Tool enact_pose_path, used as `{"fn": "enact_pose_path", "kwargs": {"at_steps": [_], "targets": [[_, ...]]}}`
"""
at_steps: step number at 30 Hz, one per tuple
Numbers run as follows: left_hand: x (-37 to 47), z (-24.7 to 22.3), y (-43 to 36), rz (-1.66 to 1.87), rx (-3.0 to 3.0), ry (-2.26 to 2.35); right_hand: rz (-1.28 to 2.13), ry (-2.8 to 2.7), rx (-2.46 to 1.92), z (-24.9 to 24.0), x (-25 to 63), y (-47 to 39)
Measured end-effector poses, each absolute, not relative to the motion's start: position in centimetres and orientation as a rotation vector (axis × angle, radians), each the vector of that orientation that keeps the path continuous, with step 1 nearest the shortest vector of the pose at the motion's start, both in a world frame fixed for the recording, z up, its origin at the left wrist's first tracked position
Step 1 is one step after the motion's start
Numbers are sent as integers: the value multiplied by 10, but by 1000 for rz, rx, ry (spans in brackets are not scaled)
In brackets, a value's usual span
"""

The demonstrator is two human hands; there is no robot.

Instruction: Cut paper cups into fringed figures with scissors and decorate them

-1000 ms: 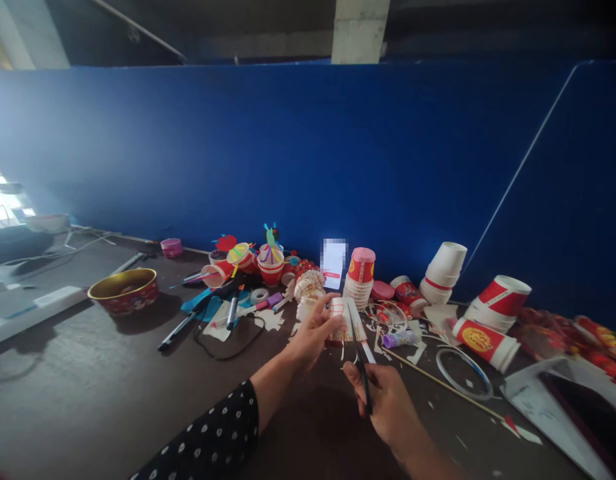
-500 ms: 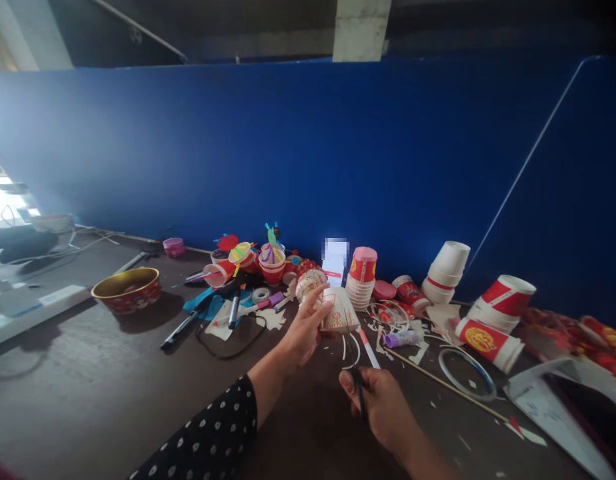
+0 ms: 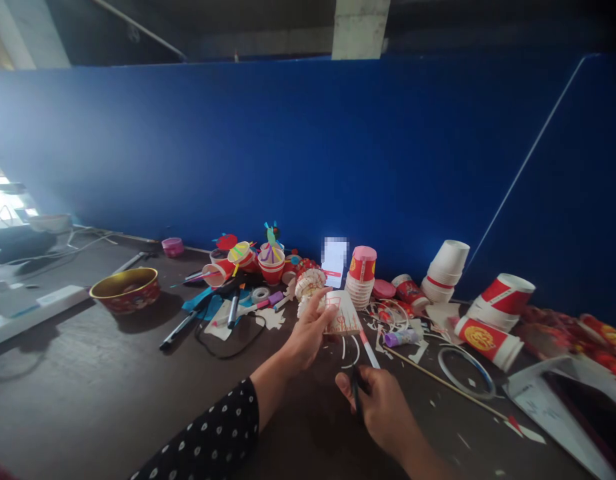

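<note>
Tilted in the middle of the view is a white paper cup [image 3: 342, 311] with reddish drawn lines on its side. My left hand [image 3: 311, 333] is closed on the cup's left side. Black-handled scissors [image 3: 357, 393] sit in my closed right hand [image 3: 385, 407], below and to the right of the cup. Their blades reach up toward the cup's lower edge; whether they touch it I cannot tell. A marker [image 3: 369, 349] with an orange-red end and a thin white paper ring [image 3: 355, 353] lie between the cup and my right hand.
A gold-rimmed bowl [image 3: 125, 291] stands at left. A phone [image 3: 334, 261] leans upright behind the cup, next to a stack of paper cups [image 3: 361, 277]. More red and white cups [image 3: 503, 303] lie at right, with a wooden stick [image 3: 445, 383] and paper scraps around.
The cup has turned slightly and shifted a little to the right in my left hand. My right hand with the scissors has moved slightly left.
</note>
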State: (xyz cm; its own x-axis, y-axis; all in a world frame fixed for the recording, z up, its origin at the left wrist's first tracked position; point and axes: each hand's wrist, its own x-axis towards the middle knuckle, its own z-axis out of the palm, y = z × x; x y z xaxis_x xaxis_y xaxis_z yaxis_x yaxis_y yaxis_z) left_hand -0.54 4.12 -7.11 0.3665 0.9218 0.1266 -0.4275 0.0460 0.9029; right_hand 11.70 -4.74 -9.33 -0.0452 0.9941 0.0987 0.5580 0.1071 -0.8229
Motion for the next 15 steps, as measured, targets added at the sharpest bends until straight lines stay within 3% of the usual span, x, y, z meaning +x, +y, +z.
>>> {"fn": "enact_pose_path", "kwargs": {"at_steps": [15], "targets": [[-2,-71,38,1106,1127,608,758,-1663,-1524,-88,115,-50]]}}
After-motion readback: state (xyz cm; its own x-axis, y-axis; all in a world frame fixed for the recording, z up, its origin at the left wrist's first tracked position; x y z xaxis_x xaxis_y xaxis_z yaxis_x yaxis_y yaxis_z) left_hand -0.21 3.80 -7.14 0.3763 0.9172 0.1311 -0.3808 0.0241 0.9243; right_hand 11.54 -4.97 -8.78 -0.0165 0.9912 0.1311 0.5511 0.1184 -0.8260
